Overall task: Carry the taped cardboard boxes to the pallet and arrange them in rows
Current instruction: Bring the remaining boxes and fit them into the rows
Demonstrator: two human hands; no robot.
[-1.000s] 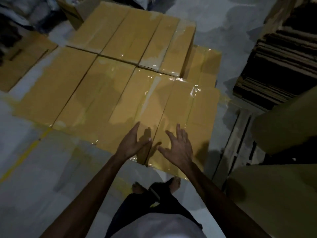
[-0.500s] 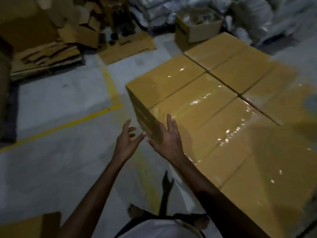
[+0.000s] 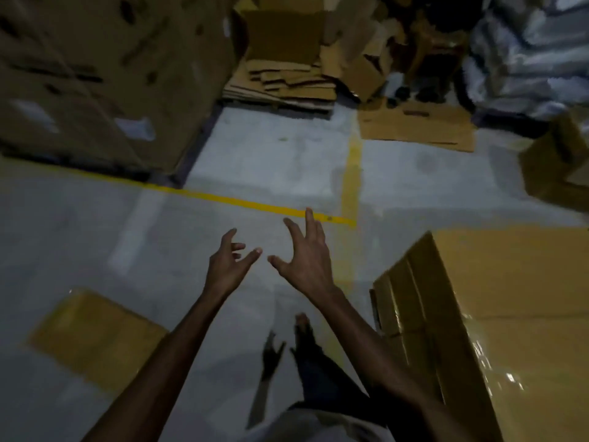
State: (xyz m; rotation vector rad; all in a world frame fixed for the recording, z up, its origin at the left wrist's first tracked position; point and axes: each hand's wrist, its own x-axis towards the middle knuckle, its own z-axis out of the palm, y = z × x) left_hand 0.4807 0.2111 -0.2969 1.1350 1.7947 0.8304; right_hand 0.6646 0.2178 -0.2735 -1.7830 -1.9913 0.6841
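Both hands are raised over the floor [image 3: 159, 237] and hold nothing. The left hand [image 3: 228, 266] has a loose grip, its fingers spread and lightly bent. The right hand [image 3: 306, 260] has a wide grip, its fingers splayed. The boxes [image 3: 510, 298] sit packed together at 4 o'clock, near the right forearm, with tape glinting on top. A cardboard sheet [image 3: 95, 339] lies at 8 o'clock. A yellow line [image 3: 242, 202] crosses beyond the fingertips, and a cardboard pile [image 3: 287, 84] sits at 12 o'clock.
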